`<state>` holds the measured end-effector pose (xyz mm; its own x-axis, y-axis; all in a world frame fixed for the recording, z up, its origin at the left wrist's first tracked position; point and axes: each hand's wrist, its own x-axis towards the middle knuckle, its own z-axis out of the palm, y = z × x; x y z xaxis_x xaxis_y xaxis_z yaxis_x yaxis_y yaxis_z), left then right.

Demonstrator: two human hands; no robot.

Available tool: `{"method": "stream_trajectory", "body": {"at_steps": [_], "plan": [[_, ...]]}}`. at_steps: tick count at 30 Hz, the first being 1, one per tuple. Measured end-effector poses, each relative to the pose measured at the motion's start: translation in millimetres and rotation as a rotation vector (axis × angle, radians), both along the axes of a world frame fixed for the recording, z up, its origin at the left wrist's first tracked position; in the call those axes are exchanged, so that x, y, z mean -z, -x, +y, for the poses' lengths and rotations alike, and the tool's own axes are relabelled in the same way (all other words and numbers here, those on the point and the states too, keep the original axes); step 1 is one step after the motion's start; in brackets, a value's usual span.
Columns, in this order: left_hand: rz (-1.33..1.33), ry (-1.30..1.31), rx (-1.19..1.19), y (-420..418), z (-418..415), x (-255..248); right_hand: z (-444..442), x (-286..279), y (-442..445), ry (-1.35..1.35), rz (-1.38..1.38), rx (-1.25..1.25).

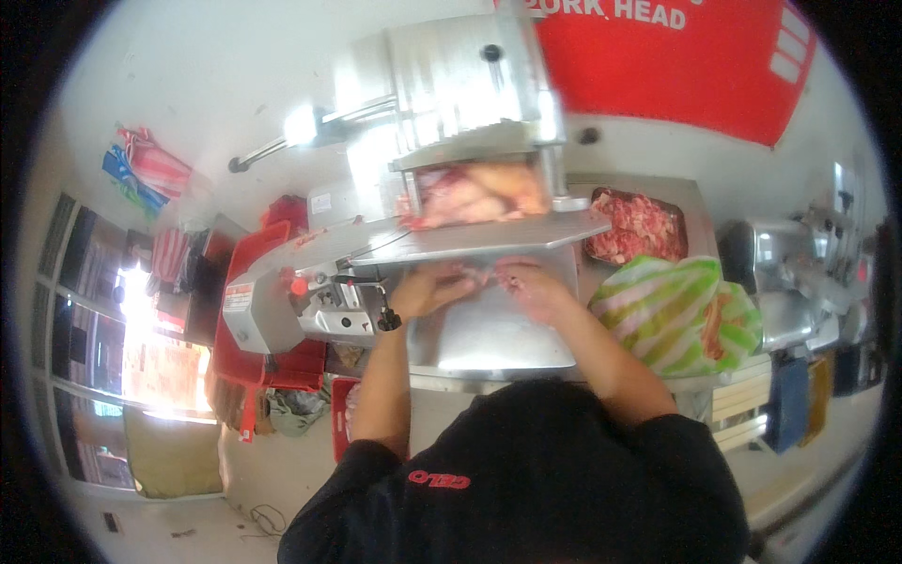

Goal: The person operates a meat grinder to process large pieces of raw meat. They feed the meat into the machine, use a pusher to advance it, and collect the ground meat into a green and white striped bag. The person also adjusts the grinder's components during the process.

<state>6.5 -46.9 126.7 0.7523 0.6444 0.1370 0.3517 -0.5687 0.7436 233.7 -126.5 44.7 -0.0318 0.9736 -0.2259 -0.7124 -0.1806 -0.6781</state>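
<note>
Before me stands a metal meat slicer, its carriage (458, 77) holding a large block of pink and yellowish meat (486, 194). Under the edge of the slicer's flat table (486, 240), both my hands are over a shiny metal tray (500, 338). My left hand (433, 287) reaches in from the left, fingers pointing right, beside a thin pale-pink meat slice (484, 276). My right hand (534, 287) faces it, with the slice at its curled fingertips. The table partly hides the fingers, and blur leaves the left hand's grip unclear.
On the right, a tray of sliced meat (638, 225) sits behind a green-and-white plastic bag (669, 314). The slicer's control housing (264, 317) is left of my forearm, beside a red crate (232, 352). A second metal machine (789, 275) stands far right.
</note>
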Motion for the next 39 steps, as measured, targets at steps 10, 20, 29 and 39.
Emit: {"method": "stream_trajectory", "body": {"at_steps": [10,20,29,39], "plan": [[-1.143,1.051,-0.461,-11,61,20,25,42,-264,0.051,-1.058,0.657],[-1.199,1.05,-0.619,-34,5,15,-35,-34,-86,-0.253,-1.532,0.618],[-1.169,1.47,-0.076,-14,-5,54,-9,-99,36,-0.68,-1.525,-0.065],[-0.858,1.442,-0.44,-13,-12,28,15,-64,49,-0.717,-1.456,-0.221]]}}
